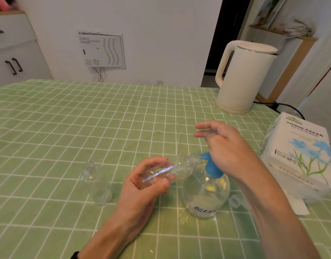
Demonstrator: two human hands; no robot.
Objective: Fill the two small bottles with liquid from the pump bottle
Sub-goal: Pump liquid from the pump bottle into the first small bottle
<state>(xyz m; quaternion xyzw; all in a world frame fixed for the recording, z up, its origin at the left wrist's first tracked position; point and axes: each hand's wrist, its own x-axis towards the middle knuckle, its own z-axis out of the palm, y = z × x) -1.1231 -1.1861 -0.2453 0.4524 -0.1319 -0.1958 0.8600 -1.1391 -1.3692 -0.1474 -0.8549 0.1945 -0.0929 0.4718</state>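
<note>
A clear round pump bottle with a blue pump head stands on the green checked tablecloth, holding clear liquid. My left hand grips a small clear bottle, tilted on its side with its open neck against the blue nozzle. My right hand rests its palm on top of the pump head, fingers stretched out straight to the left. A second small clear bottle stands upright and uncapped to the left of my left hand.
A white electric kettle stands at the back right with its black cord trailing right. A pack of tissue paper lies at the right edge. A small clear cap lies just right of the pump bottle.
</note>
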